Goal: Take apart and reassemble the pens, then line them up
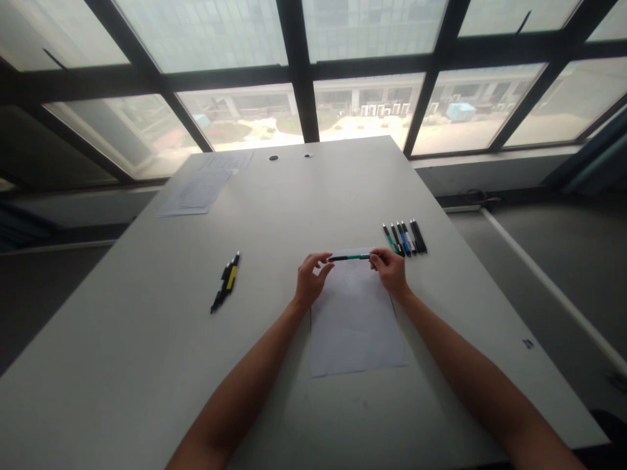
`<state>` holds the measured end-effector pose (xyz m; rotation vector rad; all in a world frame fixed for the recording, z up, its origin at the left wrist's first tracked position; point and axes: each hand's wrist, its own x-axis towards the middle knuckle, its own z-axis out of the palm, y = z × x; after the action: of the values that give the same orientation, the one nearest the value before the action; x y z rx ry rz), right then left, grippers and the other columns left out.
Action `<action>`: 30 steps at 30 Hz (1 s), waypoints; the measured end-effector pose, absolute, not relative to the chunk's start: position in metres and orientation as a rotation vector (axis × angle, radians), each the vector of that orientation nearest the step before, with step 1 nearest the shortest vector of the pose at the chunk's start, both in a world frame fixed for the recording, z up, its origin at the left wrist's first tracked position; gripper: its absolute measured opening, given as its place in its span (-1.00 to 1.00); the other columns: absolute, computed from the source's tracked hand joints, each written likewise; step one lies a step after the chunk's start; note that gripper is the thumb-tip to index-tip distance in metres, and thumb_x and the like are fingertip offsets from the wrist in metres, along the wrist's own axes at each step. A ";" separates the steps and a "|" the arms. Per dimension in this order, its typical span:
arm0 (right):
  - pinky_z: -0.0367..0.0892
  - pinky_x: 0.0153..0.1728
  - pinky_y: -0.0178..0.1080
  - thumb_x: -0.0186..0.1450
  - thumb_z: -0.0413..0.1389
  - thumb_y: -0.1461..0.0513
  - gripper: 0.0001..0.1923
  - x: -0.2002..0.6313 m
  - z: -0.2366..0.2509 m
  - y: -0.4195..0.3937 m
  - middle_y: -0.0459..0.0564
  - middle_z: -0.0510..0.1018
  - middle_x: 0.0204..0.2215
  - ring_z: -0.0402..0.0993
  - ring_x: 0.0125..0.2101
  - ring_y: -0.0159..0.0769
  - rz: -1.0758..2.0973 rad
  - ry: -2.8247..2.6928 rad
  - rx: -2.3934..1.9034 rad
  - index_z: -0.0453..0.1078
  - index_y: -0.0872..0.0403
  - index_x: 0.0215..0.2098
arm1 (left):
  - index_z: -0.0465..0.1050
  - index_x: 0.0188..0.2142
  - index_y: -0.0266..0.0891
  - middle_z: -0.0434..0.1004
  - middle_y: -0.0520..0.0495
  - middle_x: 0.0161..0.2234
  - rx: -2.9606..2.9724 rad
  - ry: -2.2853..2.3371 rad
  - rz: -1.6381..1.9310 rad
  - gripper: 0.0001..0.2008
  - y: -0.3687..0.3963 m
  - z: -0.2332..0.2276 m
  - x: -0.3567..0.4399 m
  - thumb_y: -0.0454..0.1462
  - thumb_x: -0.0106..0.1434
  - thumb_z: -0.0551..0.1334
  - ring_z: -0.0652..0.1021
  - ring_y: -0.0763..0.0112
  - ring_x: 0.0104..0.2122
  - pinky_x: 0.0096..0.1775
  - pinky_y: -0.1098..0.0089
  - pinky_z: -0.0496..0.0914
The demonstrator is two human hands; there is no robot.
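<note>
Bare forearms point(255, 372) flank the paper sheet point(357, 326) on the bench point(294, 209). Over the sheet's far end, a black-and-green pen point(350, 257) lies crosswise between the hands. The fingers of the left hand point(310, 279) are pinched nearly together at one end; those of the right hand point(390, 270) close on the other. Right of the sheet's far end sits a row of pens point(405, 239); left of the sheet, a small pen cluster point(227, 282); beyond that, loose papers point(196, 189).
</note>
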<state>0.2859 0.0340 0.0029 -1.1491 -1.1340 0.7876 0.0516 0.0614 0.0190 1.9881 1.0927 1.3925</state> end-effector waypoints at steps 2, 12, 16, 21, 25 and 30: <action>0.32 -0.53 -0.32 0.24 0.24 0.08 -0.75 0.286 0.003 0.034 -0.11 0.50 -0.58 0.40 -0.58 -0.39 0.789 -1.135 -1.153 0.49 0.11 -0.27 | 0.55 -0.15 -0.14 0.60 -0.05 -0.29 1.994 1.089 1.409 -0.85 0.061 0.020 0.052 -0.23 0.28 0.32 0.55 0.37 -0.30 -0.27 0.35 0.41; 0.33 -0.52 -0.31 0.25 0.23 0.06 -0.74 0.286 0.004 0.033 -0.12 0.49 -0.59 0.39 -0.58 -0.38 0.788 -1.166 -1.163 0.49 0.10 -0.28 | 0.57 -0.23 -0.17 0.60 -0.05 -0.34 1.922 1.178 1.339 -0.83 0.059 0.023 0.053 -0.14 0.31 0.29 0.52 0.38 -0.34 -0.27 0.35 0.40; 0.34 -0.51 -0.31 0.26 0.23 0.06 -0.74 0.286 0.005 0.032 -0.12 0.49 -0.59 0.39 -0.58 -0.39 0.786 -1.178 -1.159 0.49 0.10 -0.27 | 0.53 -0.32 -0.19 0.58 -0.04 -0.40 1.922 1.200 1.298 -0.73 0.059 0.024 0.053 -0.07 0.35 0.22 0.51 0.38 -0.37 -0.28 0.36 0.37; 0.34 -0.50 -0.31 0.26 0.23 0.09 -0.78 0.286 0.004 0.032 -0.13 0.49 -0.59 0.39 -0.58 -0.40 0.807 -1.181 -1.133 0.49 0.10 -0.28 | 0.45 -0.50 -0.21 0.51 -0.01 -0.49 1.929 1.214 1.232 -0.58 0.057 0.025 0.052 -0.03 0.39 0.13 0.47 0.42 -0.45 -0.31 0.39 0.33; 0.35 -0.50 -0.30 0.25 0.24 0.09 -0.77 0.286 0.004 0.032 -0.13 0.49 -0.59 0.41 -0.57 -0.39 0.819 -1.180 -1.123 0.49 0.10 -0.28 | 0.41 -0.57 -0.23 0.44 0.01 -0.58 1.890 1.233 1.179 -0.49 0.058 0.022 0.052 0.01 0.41 0.07 0.43 0.45 -0.52 -0.37 0.41 0.29; 0.34 -0.50 -0.30 0.25 0.23 0.07 -0.75 0.286 0.003 0.032 -0.13 0.48 -0.59 0.40 -0.57 -0.38 0.802 -1.181 -1.144 0.49 0.10 -0.27 | 0.49 -0.48 -0.23 0.49 -0.01 -0.54 1.854 1.228 1.159 -0.46 0.061 0.016 0.052 0.04 0.43 0.00 0.50 0.41 -0.48 -0.32 0.39 0.34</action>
<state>0.2863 0.0324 0.0034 -1.1436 -1.1811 0.8018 0.0518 0.0612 0.0164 1.8539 1.2278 1.1587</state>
